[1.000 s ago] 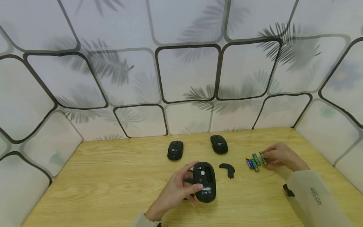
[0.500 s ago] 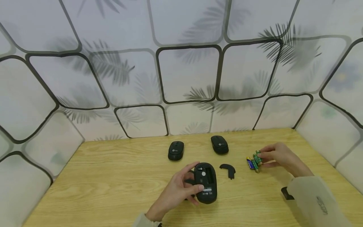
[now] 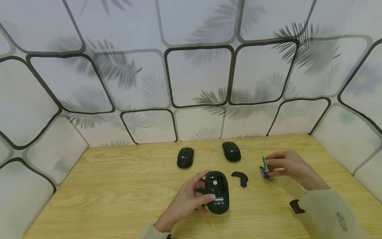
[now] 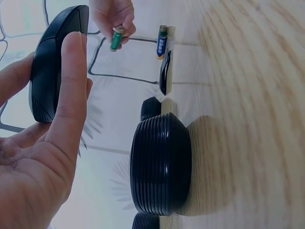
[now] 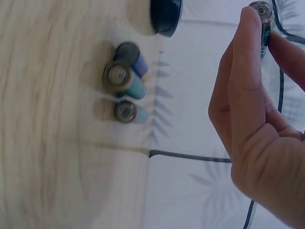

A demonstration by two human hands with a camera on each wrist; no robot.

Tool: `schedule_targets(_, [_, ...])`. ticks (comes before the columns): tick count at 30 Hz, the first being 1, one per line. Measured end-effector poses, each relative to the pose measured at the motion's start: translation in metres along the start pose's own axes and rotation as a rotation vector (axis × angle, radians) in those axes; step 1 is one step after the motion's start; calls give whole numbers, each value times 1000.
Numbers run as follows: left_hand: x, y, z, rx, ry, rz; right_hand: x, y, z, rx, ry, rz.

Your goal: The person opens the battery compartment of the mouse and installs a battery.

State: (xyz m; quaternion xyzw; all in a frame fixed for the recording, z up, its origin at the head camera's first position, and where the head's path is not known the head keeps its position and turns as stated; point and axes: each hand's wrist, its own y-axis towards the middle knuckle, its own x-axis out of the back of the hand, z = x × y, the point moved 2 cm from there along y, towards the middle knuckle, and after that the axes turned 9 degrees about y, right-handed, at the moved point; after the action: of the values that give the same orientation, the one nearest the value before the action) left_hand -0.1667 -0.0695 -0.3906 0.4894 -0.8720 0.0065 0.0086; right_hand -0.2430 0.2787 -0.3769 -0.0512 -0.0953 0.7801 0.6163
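My left hand (image 3: 186,199) holds a black computer mouse (image 3: 217,192) off the table, underside facing up, thumb on its label. The mouse's battery slot (image 3: 221,185) is uncovered and dark inside. My right hand (image 3: 290,167) pinches a green battery (image 4: 116,39) between thumb and fingers, above the table. Below it on the table lie a blue battery (image 5: 139,66) and two green ones, partly hidden by the hand in the head view. A black curved battery cover (image 3: 241,178) lies between the held mouse and the batteries.
Two black mice, a left one (image 3: 185,157) and a right one (image 3: 231,151), stand upright towards the back of the wooden table (image 3: 119,192). Another mouse (image 4: 159,164) sits below my left hand, mostly hidden in the head view. A patterned cloth wall (image 3: 197,79) closes off the back and sides.
My right hand has picked up a green battery from the group and moved left with it. My left hand keeps the mouse in nearly the same place.
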Motion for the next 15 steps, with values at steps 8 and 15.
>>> schedule_targets(8, [0, 0, 0, 0, 10, -3, -19, -4, 5, 28, 13, 50])
schedule_targets(15, [-1, 1, 1, 0, 22, -7, -35, -8, 9, 36, 27, 67])
